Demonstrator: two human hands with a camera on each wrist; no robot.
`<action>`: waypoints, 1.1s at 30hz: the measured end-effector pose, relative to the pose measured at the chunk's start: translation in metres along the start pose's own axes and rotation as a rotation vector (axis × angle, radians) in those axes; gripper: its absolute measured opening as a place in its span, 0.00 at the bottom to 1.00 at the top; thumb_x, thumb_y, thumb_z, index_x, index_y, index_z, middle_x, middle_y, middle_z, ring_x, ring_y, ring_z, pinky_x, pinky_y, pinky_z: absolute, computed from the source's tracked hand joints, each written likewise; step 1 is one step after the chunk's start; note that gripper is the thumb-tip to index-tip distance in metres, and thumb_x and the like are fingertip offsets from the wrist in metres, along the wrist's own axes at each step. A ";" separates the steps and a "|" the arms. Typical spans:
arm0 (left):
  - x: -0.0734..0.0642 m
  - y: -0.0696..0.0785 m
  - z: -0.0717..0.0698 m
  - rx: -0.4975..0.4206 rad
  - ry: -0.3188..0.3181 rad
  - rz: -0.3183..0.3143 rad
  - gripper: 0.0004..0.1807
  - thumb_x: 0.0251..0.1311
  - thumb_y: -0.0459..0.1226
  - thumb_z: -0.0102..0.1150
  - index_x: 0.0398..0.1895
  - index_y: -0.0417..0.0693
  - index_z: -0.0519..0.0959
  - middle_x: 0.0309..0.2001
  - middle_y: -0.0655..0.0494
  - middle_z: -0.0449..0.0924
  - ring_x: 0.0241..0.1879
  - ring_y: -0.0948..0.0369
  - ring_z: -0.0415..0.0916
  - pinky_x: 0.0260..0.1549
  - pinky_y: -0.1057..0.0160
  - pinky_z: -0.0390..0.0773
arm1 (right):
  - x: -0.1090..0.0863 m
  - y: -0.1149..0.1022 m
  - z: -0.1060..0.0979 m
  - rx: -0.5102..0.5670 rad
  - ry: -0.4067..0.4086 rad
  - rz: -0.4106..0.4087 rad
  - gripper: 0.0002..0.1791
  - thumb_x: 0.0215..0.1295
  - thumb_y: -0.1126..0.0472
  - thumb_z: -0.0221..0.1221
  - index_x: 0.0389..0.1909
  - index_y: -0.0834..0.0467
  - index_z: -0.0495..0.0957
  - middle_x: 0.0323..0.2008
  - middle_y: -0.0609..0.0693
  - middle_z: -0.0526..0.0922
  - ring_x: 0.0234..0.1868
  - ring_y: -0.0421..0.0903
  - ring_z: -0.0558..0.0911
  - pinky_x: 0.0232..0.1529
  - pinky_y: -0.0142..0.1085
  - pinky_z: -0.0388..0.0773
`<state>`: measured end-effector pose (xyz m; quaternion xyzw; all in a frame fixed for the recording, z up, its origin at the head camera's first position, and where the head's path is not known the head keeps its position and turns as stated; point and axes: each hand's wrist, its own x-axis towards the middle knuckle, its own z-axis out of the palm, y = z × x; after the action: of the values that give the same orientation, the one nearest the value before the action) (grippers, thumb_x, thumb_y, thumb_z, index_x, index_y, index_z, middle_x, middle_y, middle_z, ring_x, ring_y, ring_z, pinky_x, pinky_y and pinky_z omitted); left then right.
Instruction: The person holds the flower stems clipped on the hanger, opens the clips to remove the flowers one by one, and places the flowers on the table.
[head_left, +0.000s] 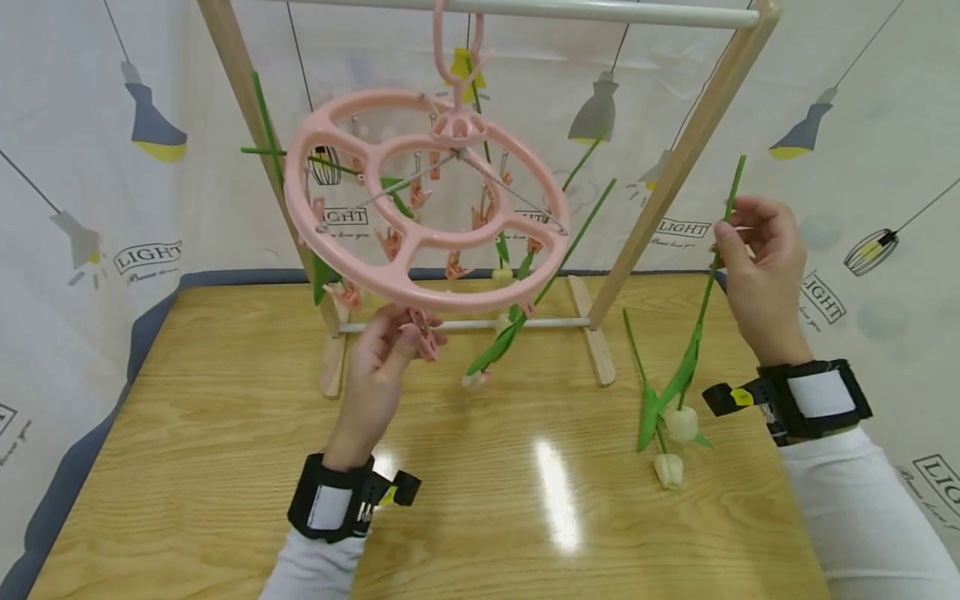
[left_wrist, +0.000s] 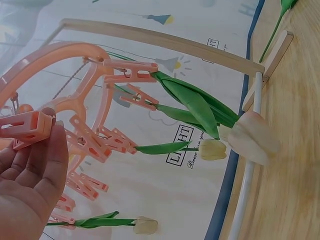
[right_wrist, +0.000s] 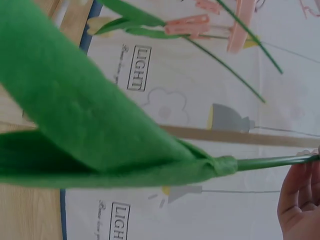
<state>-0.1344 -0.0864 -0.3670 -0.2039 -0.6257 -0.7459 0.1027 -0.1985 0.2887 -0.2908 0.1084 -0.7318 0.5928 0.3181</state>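
Note:
In the head view my left hand [head_left: 375,367] pinches a pink clothespin [head_left: 423,335] at the near rim of a round pink hanger [head_left: 352,262]. The left wrist view shows that clothespin [left_wrist: 30,127] between thumb and fingers. On the right, my right hand [head_left: 768,271] pinches the green stem of an artificial white tulip [head_left: 681,423], which hangs bloom down. Its large leaf [right_wrist: 100,115] fills much of the right wrist view. Another white tulip [head_left: 667,472] lies on the table below it. Several tulips, such as one white bloom [left_wrist: 252,137], hang from other clothespins on the hanger.
The hanger hooks over a white rod [head_left: 600,10] of a wooden rack [head_left: 660,175], whose feet [head_left: 592,333] stand on the wood-grain table [head_left: 480,500]. Green stems stick out past the hanger on both sides. Behind is a cloth printed with lamps [head_left: 161,121].

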 end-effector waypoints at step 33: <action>0.000 0.000 -0.002 0.024 0.016 0.027 0.13 0.73 0.30 0.42 0.57 0.41 0.70 0.43 0.63 0.80 0.40 0.63 0.80 0.38 0.74 0.83 | 0.009 0.072 -0.059 -0.827 -0.224 0.073 0.20 0.73 0.67 0.45 0.61 0.72 0.67 0.43 0.74 0.75 0.38 0.66 0.75 0.31 0.51 0.68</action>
<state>-0.1342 -0.0883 -0.3670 -0.2052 -0.6309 -0.7385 0.1203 -0.2245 0.3659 -0.3373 0.0094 -0.9412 0.2452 0.2322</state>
